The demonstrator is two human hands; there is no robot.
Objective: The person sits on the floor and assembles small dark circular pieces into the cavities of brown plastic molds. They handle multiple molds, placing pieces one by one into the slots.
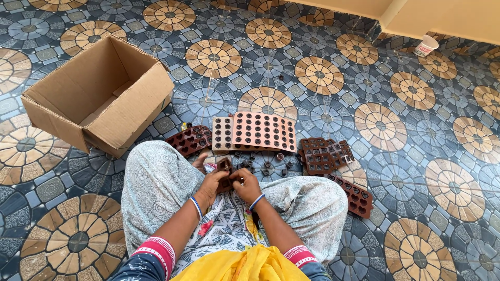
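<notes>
**Both hands on one small mould**

While I sit cross-legged on the floor, my left hand (211,183) and right hand (246,183) both close around a small dark brown mould piece (225,167) held just above my lap. Ahead I count one pale pink tray (263,130) of round cavities, one heart-cavity mould (191,139) to its left, a stack of square-cavity moulds (322,154) to its right, and one long heart mould (356,195) beside my right knee. About ten loose dark pieces (263,165) lie between tray and hands. One open cardboard box (99,93) stands at left, one white cup (426,46) by the cream wall (442,15). The floor tiles (323,75) show blue and tan circles.
</notes>
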